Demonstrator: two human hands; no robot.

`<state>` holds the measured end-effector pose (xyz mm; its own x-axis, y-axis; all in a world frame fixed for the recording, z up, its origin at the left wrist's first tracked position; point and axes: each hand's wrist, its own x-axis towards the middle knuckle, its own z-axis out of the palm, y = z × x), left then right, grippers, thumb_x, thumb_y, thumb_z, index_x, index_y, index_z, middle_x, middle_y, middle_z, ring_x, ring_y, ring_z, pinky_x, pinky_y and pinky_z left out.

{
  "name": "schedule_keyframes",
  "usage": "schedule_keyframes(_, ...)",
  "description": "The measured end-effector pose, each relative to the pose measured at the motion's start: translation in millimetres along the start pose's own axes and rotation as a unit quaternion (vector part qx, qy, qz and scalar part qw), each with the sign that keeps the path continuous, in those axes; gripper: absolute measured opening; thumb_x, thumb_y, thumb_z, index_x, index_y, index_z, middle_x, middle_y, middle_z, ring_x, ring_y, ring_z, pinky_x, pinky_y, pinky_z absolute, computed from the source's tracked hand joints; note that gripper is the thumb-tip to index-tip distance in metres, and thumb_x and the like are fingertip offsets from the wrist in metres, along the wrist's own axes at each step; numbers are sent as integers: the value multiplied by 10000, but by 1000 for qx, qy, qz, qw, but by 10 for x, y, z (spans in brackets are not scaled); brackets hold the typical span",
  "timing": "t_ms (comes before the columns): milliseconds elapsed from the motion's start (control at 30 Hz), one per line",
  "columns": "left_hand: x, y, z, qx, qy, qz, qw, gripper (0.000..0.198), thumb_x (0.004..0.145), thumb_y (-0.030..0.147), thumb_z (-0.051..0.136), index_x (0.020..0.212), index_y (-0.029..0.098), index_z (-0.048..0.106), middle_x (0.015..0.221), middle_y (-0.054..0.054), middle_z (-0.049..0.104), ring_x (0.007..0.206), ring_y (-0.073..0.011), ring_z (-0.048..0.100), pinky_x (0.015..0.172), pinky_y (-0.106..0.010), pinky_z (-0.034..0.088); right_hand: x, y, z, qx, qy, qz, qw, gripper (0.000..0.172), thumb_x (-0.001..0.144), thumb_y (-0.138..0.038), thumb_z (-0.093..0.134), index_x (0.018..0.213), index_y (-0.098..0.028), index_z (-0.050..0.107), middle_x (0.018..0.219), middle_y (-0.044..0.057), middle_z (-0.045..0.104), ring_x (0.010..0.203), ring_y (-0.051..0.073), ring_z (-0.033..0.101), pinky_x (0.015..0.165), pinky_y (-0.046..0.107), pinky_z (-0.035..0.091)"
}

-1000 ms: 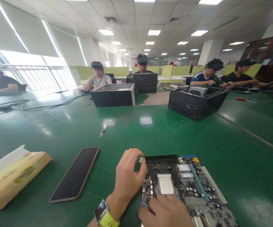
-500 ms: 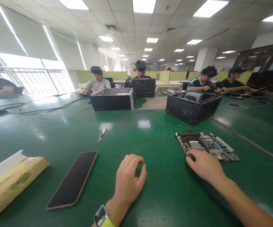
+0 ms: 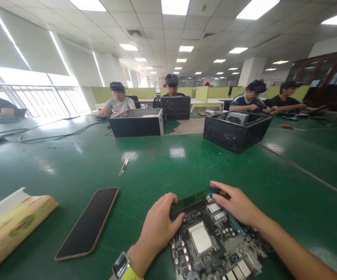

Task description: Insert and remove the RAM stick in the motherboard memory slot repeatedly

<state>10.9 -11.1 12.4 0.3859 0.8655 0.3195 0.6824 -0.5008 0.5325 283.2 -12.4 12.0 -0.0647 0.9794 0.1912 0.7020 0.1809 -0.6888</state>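
Observation:
A motherboard [image 3: 222, 241] lies on the green table close in front of me, partly cut off by the lower picture edge. A pale square processor [image 3: 201, 238] sits on it, and a green memory stick [image 3: 190, 200] stands along its far edge. My left hand [image 3: 161, 217], with a watch [image 3: 121, 266] at the wrist, grips the board's far left corner, thumb on the near side of the memory stick. At the far right corner, by blue and yellow connectors, my right hand [image 3: 237, 204] grips the board between thumb and fingers.
Left of my hands lie a phone [image 3: 88, 223] and a yellow tissue pack [image 3: 19, 229]. A loose memory stick [image 3: 124, 167] rests farther off. Beyond stand computer cases [image 3: 137, 124], [image 3: 235, 132] and a screwdriver [image 3: 292, 127]. Several people sit around the table.
The motherboard has come from the right to in front of me and turned, brought by my right hand. My left hand has closed on its corner.

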Motion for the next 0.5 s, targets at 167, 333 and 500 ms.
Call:
schedule_keyframes(167, -5, -30, 7, -5, -15, 23, 1000, 128, 746, 139, 562, 836, 214, 510, 835, -15, 592, 811, -200, 569, 727, -312, 454, -86, -107, 46, -123, -3, 11, 992, 378, 841, -477, 489, 1079, -249, 675, 934, 49, 705, 889, 241, 615, 840, 420, 449)
schedule_keyframes(333, 14, -48, 14, -53, 11, 41, 998, 179, 751, 98, 534, 892, 208, 549, 914, -27, 613, 870, -183, 579, 794, -303, 458, -149, -145, 43, -77, 0, -29, 997, 260, 865, -369, 486, 877, -235, 709, 928, 34, 700, 893, 204, 600, 828, 352, 436)
schedule_keyframes(500, 8, -65, 18, -49, 50, 43, 997, 216, 746, 57, 477, 881, 201, 566, 880, -25, 622, 820, -172, 587, 763, -301, 470, -155, -175, 79, -39, 12, -41, 998, 258, 871, -339, 477, 839, -216, 702, 901, 40, 705, 879, 200, 608, 830, 341, 433)
